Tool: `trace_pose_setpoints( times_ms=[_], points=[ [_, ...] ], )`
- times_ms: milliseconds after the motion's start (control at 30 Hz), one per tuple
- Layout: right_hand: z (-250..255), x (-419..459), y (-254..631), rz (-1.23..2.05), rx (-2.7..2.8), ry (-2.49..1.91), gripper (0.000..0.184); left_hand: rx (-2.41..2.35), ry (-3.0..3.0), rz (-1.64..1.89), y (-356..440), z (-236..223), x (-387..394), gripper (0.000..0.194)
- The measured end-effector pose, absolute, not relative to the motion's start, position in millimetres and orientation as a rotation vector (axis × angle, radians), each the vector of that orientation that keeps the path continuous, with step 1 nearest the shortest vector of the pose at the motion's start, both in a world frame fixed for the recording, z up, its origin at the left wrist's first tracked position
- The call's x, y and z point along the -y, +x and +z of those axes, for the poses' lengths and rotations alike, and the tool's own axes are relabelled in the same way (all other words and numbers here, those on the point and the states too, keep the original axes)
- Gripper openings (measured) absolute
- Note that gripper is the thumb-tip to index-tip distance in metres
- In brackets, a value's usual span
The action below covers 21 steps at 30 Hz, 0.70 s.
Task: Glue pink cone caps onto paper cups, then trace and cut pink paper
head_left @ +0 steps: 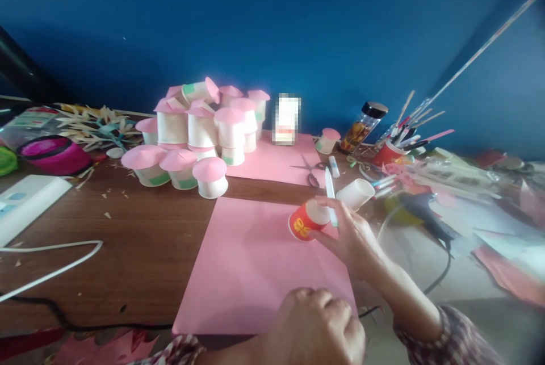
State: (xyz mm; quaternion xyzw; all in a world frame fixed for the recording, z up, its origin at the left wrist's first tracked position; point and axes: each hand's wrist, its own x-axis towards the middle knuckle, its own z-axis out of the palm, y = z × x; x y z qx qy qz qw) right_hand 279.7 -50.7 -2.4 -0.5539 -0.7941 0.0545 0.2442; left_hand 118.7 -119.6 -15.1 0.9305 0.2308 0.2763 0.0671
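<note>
My right hand (355,240) reaches in from the right with its thumb and fingers around a red paper cup (304,226) with gold characters. The cup tilts over the pink paper sheet (247,263), its pale end towards my palm. At the sheet's near edge my left hand (319,325) is closed, knuckles up; its fingertips are hidden, so what it holds, if anything, does not show. Just past my right hand lie a white pen or marker (330,192) and a white paper cup (356,193) on its side. Scissors (313,175) rest farther back.
Pink-topped paper cups (196,132) stand stacked at the back left. A glass bottle (364,126) and a red cup of pens (389,154) are at the back right. A glue gun (426,214) with its cord lies right. White cable (55,268) and power strip (25,206) are left.
</note>
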Motion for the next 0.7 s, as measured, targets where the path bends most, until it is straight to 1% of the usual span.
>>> trace_pose_setpoints(
  times_ms=[67, 133, 200, 267, 333, 400, 533, 700],
  points=[
    [-4, 51, 280, 0.185, 2.153, -1.511, 0.049, -0.702, 2.774, 0.993, 116, -8, 116, 0.022],
    [-5, 51, 280, 0.218, 2.141, -1.505, 0.048, -0.806, 2.76, 1.009, 108, -7, 108, 0.021],
    [-5, 51, 280, 0.235, 2.14, -1.498, 0.048, -0.978, 2.757, 0.855, 97, -15, 100, 0.018],
    [-5, 51, 280, 0.245, 2.138, -1.511, 0.048, -1.124, 2.763, 0.684, 88, -27, 92, 0.01],
    [-5, 51, 279, 0.246, 2.128, -1.543, 0.047, -1.216, 2.788, 0.657, 82, -40, 85, 0.012],
    [-4, 51, 279, 0.235, 2.116, -1.575, 0.045, -1.232, 2.807, 0.718, 80, -52, 82, 0.018],
    [-5, 52, 279, 0.203, 2.136, -1.593, 0.042, -1.208, 2.767, 0.873, 81, -67, 79, 0.014],
    [-11, 55, 284, 0.142, 2.165, -1.603, 0.041, -1.268, 2.752, 0.974, 81, -82, 81, 0.018]
  ],
)
